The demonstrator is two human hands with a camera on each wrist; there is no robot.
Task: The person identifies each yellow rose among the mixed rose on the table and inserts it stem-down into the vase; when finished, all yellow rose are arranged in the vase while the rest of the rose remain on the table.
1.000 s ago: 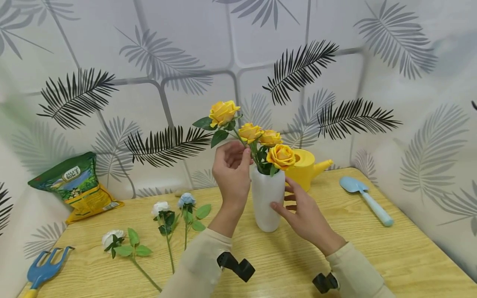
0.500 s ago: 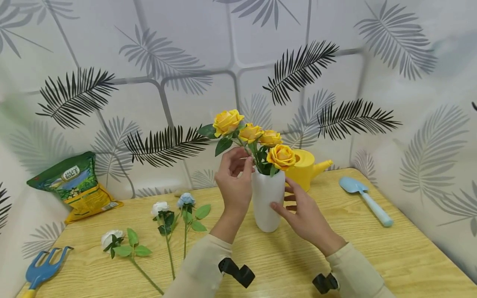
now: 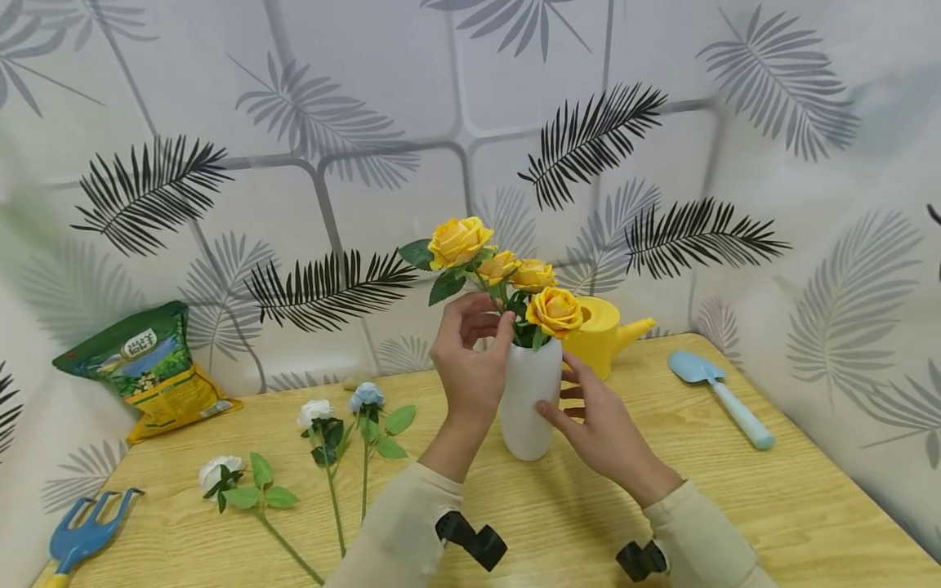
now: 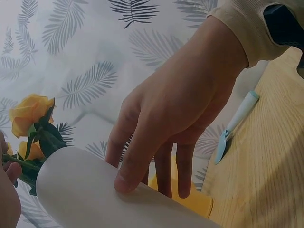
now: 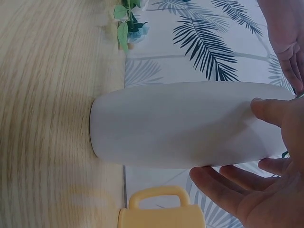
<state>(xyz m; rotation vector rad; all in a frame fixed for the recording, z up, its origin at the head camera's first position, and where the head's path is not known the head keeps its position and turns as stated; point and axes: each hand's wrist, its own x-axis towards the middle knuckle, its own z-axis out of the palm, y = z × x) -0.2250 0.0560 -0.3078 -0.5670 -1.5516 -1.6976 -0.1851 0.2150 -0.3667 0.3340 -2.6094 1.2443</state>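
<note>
A white vase [image 3: 528, 404] stands on the wooden table with several yellow roses [image 3: 555, 312] at its mouth. My left hand [image 3: 470, 367] pinches the stem of one yellow rose [image 3: 460, 242], whose bloom leans out to the left, above the others. That stem's lower end is hidden behind the fingers and the vase rim. Around the right side of the vase, my right hand [image 3: 606, 420] steadies it with thumb in front and fingers behind. In the right wrist view, the thumb and fingertips of the right hand [image 5: 266, 190] lie along the vase wall [image 5: 180, 126].
Behind the vase is a yellow watering can [image 3: 599, 331]. A light blue trowel [image 3: 720, 396] lies at the right. On the left lie white roses [image 3: 316, 412], a blue rose [image 3: 367, 398], a blue hand fork [image 3: 86, 535] and a green-yellow bag [image 3: 158, 367] against the patterned wall.
My left hand has shifted right, and the rose it holds has dropped slightly and come nearer the other blooms. The right hand keeps its place on the vase.
</note>
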